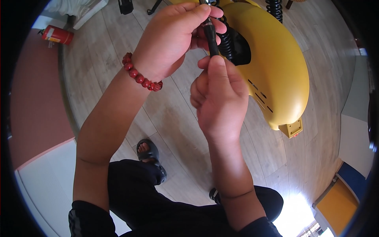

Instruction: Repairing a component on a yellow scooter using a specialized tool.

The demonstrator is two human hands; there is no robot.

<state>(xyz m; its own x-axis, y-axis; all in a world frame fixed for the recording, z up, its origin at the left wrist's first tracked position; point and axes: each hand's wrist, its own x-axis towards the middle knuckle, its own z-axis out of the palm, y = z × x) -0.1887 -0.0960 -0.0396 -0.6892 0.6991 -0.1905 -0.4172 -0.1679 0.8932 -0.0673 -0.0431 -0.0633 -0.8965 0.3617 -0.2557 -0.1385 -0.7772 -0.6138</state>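
The slim black rod [213, 41] is held up in the air between the two hands, near the upper edge of the view, and beside it is the yellow curved body [286, 59], which stands on the floor [169, 118]. The left hand [169, 35] pinches the shiny upper part with thumb and fingers, while its other fingers are loosely bent behind. The right hand [223, 91] grips the lower end between thumb and forefinger, its remaining fingers curled in.

About the progress, I can judge the following. The picking up is done, because both hands have a firm hold on the rod. The handling of it seems to be in the middle: whether its shiny part and its black part are already joined tightly, or must be turned more, I cannot tell, since the fingers cover much of it. What is left is, in my judgement, at least to finish this two-handed work and to release the rod. No hand appears to grip the yellow body.
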